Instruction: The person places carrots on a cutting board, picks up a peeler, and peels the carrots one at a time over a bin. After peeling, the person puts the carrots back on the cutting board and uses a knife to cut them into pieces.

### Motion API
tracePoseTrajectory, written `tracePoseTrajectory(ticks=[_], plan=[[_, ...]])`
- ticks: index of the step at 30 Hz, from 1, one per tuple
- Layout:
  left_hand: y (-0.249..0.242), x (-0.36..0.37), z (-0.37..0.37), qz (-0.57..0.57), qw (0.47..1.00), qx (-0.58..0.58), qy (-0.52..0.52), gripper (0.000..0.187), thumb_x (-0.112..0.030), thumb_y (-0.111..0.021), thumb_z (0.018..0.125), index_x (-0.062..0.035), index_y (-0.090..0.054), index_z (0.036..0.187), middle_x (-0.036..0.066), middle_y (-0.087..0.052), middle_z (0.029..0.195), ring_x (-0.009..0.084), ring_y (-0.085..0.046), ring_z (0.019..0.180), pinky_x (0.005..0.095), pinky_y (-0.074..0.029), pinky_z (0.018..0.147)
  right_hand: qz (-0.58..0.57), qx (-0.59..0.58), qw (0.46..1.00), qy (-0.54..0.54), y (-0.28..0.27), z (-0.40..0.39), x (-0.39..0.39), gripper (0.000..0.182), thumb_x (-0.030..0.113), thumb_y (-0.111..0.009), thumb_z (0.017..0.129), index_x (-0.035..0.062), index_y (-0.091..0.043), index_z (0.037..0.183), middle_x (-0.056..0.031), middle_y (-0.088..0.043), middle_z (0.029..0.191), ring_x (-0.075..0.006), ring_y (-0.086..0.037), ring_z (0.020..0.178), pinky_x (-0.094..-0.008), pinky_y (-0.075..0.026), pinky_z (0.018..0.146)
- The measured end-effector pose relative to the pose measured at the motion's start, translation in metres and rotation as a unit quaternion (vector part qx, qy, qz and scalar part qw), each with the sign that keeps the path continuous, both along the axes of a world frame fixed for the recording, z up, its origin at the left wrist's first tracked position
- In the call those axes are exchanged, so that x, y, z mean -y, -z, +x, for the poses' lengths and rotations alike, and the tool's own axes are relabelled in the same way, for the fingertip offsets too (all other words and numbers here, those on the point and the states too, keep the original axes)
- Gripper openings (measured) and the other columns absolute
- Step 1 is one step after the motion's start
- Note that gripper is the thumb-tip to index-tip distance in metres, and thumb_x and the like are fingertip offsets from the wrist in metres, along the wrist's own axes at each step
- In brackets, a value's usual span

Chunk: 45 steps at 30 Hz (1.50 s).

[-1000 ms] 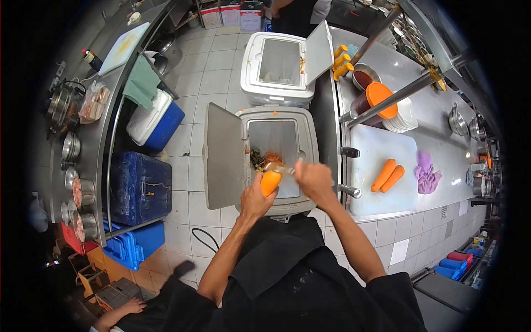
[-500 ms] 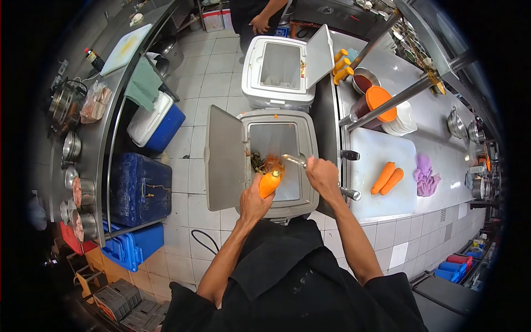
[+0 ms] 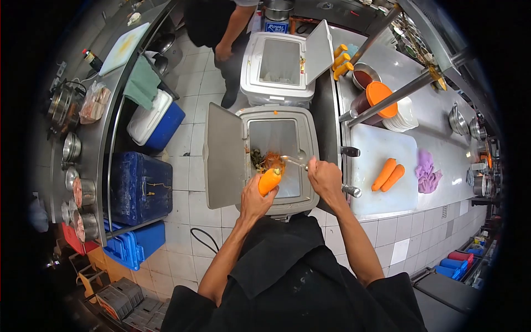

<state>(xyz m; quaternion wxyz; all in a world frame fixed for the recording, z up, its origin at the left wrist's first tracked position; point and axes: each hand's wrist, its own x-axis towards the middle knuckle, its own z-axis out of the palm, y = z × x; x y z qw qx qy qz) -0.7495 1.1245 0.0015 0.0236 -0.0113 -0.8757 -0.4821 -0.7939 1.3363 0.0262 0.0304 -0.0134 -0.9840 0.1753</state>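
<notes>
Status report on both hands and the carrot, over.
Left hand holding carrot above open bin. Right hand gripping peeler, blade off the carrot. Nothing visible between blade and carrot.

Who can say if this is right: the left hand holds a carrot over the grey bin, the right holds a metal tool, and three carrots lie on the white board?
The count is wrong: the head view shows two carrots on the white board, not three. The left hand does hold a carrot over the grey bin, and the right hand a metal tool.
</notes>
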Motion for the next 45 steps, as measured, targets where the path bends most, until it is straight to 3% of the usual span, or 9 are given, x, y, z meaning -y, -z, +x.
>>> tracePoseTrajectory(ticks=[12, 20, 25, 27, 28, 30, 31, 35, 45], plan=[[-0.001, -0.006, 0.003, 0.015, 0.995, 0.090, -0.027, 0.026, -0.015, -0.071, 0.078, -0.0035, -0.055, 0.095, 0.019, -0.066, 0.080, 0.0407, -0.066, 0.080, 0.0432, -0.050, 0.067, 0.075, -0.062, 0.990, -0.100, 0.019, -0.006, -0.016, 0.019, 0.016, -0.050, 0.089, 0.0062, -0.055, 0.073, -0.0126, -0.061, 0.055, -0.0326, -0.061, 0.046, -0.0453, -0.047, 0.039], [0.017, -0.003, 0.002, -0.033, 0.999, -0.031, -0.010, 0.025, -0.015, -0.072, 0.077, -0.0056, -0.059, 0.096, 0.018, -0.066, 0.082, 0.0411, -0.065, 0.077, 0.0442, -0.051, 0.066, 0.066, -0.039, 0.994, -0.083, 0.024, -0.004, -0.004, 0.039, 0.024, -0.042, 0.095, 0.0013, -0.060, 0.069, -0.0187, -0.060, 0.059, -0.0398, -0.062, 0.056, -0.0530, -0.049, 0.053], [0.010, -0.006, -0.010, -0.003, 0.997, -0.074, -0.026, 0.024, -0.019, -0.071, 0.082, -0.0069, -0.058, 0.098, 0.013, -0.065, 0.081, 0.0336, -0.065, 0.070, 0.0392, -0.051, 0.064, -0.197, 0.102, 0.973, 0.057, 0.016, -0.008, -0.028, 0.062, 0.046, -0.040, 0.097, 0.0018, -0.060, 0.060, -0.0253, -0.061, 0.065, -0.0445, -0.061, 0.060, -0.0509, -0.047, 0.059], [0.013, -0.006, -0.019, 0.387, 0.867, 0.309, -0.049, 0.036, -0.042, -0.061, 0.092, -0.0078, -0.055, 0.103, 0.005, -0.061, 0.082, 0.0225, -0.064, 0.072, 0.0368, -0.052, 0.067, -0.275, 0.175, 0.940, 0.098, 0.025, -0.012, -0.029, 0.063, 0.054, -0.041, 0.095, 0.0016, -0.061, 0.065, -0.0212, -0.060, 0.062, -0.0363, -0.057, 0.053, -0.0453, -0.044, 0.052], [0.015, -0.007, -0.022, 0.386, 0.867, 0.310, -0.047, 0.036, -0.042, -0.061, 0.092, -0.0078, -0.055, 0.103, 0.005, -0.061, 0.082, 0.0225, -0.064, 0.072, 0.0368, -0.052, 0.067, -0.348, 0.246, 0.895, 0.132, 0.026, -0.012, -0.030, 0.066, 0.061, -0.043, 0.093, 0.0014, -0.061, 0.070, -0.0172, -0.059, 0.059, -0.0281, -0.053, 0.045, -0.0396, -0.041, 0.046], [0.017, -0.008, -0.028, 0.607, 0.707, 0.358, -0.057, 0.049, -0.058, -0.047, 0.095, -0.0103, -0.052, 0.107, 0.001, -0.057, 0.085, 0.0177, -0.061, 0.077, 0.0382, -0.052, 0.069, -0.451, 0.287, 0.833, 0.143, 0.014, -0.003, -0.025, 0.064, 0.064, -0.043, 0.093, 0.0033, -0.062, 0.078, -0.0091, -0.057, 0.060, -0.0162, -0.043, 0.043, -0.0312, -0.033, 0.042], [0.015, -0.009, -0.031, 0.598, 0.711, 0.366, -0.056, 0.054, -0.064, -0.043, 0.093, -0.0129, -0.054, 0.107, 0.001, -0.057, 0.088, 0.0154, -0.057, 0.082, 0.0388, -0.049, 0.074, -0.546, 0.323, 0.758, 0.150, 0.005, 0.003, -0.020, 0.064, 0.066, -0.044, 0.092, 0.0053, -0.062, 0.087, -0.0011, -0.054, 0.061, -0.0043, -0.032, 0.041, -0.0228, -0.025, 0.039], [0.019, -0.008, -0.038, 0.567, 0.736, 0.362, -0.076, 0.054, -0.066, -0.045, 0.092, -0.0156, -0.054, 0.107, 0.000, -0.055, 0.086, 0.0141, -0.053, 0.082, 0.0380, -0.043, 0.080, -0.584, 0.374, 0.716, 0.084, 0.004, 0.023, -0.007, 0.052, 0.055, -0.060, 0.090, 0.0043, -0.060, 0.101, -0.0052, -0.063, 0.076, -0.0015, -0.030, 0.040, -0.0195, -0.020, 0.036], [-0.029, -0.077, -0.043, 0.460, 0.841, 0.284, 0.004, 0.042, -0.044, -0.049, 0.098, -0.0110, -0.052, 0.125, 0.002, -0.057, 0.111, 0.0123, -0.054, 0.098, 0.0322, -0.046, 0.081, -0.640, 0.174, 0.745, 0.072, 0.012, 0.070, -0.012, 0.033, 0.032, -0.070, 0.089, 0.0057, -0.065, 0.107, 0.0026, -0.067, 0.079, -0.0002, -0.034, 0.048, -0.0190, -0.025, 0.043]])
